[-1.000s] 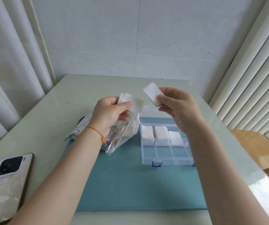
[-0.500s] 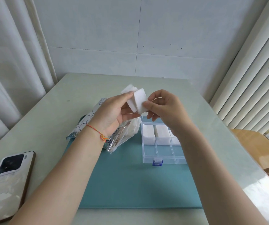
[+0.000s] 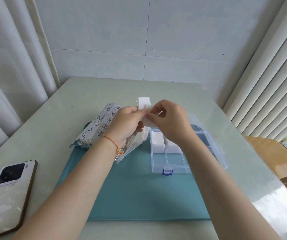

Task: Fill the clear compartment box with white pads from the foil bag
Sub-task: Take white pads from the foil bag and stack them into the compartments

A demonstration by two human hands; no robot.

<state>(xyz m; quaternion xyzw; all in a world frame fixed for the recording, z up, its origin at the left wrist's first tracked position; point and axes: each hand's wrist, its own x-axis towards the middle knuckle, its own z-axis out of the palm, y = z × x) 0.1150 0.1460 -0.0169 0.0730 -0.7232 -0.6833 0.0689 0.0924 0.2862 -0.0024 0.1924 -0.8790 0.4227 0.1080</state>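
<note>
My left hand (image 3: pixel 126 123) and my right hand (image 3: pixel 169 121) meet above the mat, both pinching a small stack of white pads (image 3: pixel 144 104) that sticks up between the fingertips. Under my left hand lies the foil bag (image 3: pixel 97 129), printed with blue drawings, its torn mouth facing right with pads showing inside. The clear compartment box (image 3: pixel 170 163) sits open below my right hand. Its back compartments hold white pads (image 3: pixel 157 138); the front row shows only the mat beneath. My right wrist hides part of the box.
A teal mat (image 3: pixel 139 196) lies under the box and bag on the pale green table (image 3: pixel 52 127). A white phone (image 3: pixel 7 196) rests face down at the left front. Curtains hang at left, blinds at right, and a wooden surface (image 3: pixel 267 153) stands beside the table.
My right hand, which held a single pad apart and higher, has come left and joined my left hand on the stack. Both hands have risen slightly away from the bag.
</note>
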